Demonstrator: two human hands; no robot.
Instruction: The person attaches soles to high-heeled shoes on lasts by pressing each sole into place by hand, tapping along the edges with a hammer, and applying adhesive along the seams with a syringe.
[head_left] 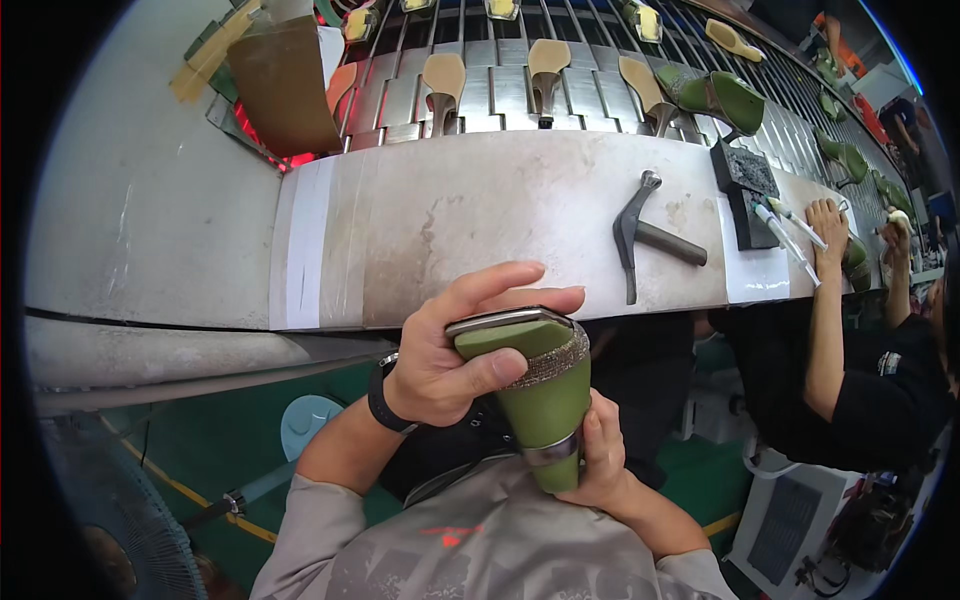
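I hold a green shoe last (547,408) against my front, its wide end up. A glittery strap (556,362) wraps round it, and a dark, shiny edge runs along its top. My left hand (447,362) grips the wide end, thumb pressed on the green face and fingers reaching over the far side. Lower down, near the narrow end with its silvery band (552,451), my right hand (601,452) is closed round the last; some of its fingers are hidden behind it.
On the bench (480,220) lies a hammer (640,235), left of a black block (746,185) with pens. Behind runs a slatted conveyor (495,85) carrying tan soles with heels (549,68) and a green shoe (725,100). A co-worker's hand (827,230) rests at right.
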